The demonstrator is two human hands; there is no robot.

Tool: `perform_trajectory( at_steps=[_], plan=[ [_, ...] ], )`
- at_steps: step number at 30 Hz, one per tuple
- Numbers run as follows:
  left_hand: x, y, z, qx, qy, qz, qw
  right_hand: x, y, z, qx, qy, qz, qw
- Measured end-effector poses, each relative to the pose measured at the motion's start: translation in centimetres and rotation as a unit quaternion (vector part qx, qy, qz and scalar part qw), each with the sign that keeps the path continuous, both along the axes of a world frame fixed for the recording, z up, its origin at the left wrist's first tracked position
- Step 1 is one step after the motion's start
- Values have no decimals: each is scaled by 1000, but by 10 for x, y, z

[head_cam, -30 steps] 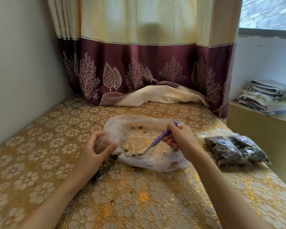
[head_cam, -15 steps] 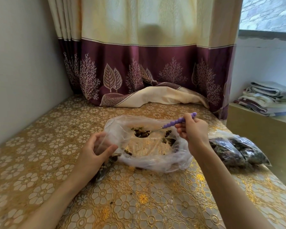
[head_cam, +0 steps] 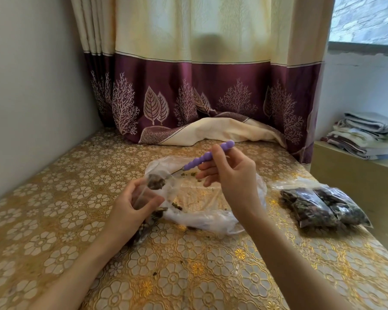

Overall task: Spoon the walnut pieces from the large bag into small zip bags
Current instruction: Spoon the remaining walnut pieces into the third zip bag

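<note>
Looking down from head height, two bare forearms reach over a surface (head_cam: 188,276) covered in a gold cloth patterned with white flowers. The right hand (head_cam: 233,180) pinches the purple beaded handle of a spoon (head_cam: 207,158) between thumb and forefinger, with its other fingers loosely extended below. The spoon slants down to the left, and its bowl carries a small heap of brown walnut pieces (head_cam: 156,181). That heap sits right at the open top of a small zip bag (head_cam: 141,195), a clear pouch that the left hand (head_cam: 130,209) grips with curled fingers and thumb. The lower end of this pouch, already dark with walnut pieces, lies on the cloth under the left wrist.

Between and behind both hands lies the large bag (head_cam: 211,215), clear crumpled plastic spread open on the cloth, nearly emptied, with only crumbs and a few dark bits scattered inside.

Well apart to the right, near the edge of the cloth, lie filled bags (head_cam: 323,209) of dark walnut pieces, side by side and touching.

At the back hangs a cream and maroon curtain (head_cam: 199,86) printed with leaves and trees, its hem bunched on the cloth. Folded towels (head_cam: 365,135) are stacked on a ledge at far right.
</note>
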State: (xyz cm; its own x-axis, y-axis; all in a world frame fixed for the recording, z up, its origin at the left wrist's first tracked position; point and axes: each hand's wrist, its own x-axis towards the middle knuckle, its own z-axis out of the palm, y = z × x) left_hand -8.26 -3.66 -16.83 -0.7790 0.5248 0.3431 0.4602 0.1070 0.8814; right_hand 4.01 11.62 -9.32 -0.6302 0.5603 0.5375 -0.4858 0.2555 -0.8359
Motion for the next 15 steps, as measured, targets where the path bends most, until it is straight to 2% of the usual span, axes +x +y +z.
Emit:
perform_trajectory(
  at_steps=[4,8,12,15],
  plan=[
    [0,0,1,1,-3,4,1000,-3,-6,-2,61,6,27,998],
    [-1,2,0,-6,3,13,1000,-2,-4,-3,81,14,39,996],
    [-3,2,-1,12,-8,4,1000,0,3,0,47,23,25,998],
    [-6,0,-2,28,-18,13,999,1,12,1,-23,24,-36,999]
  ],
)
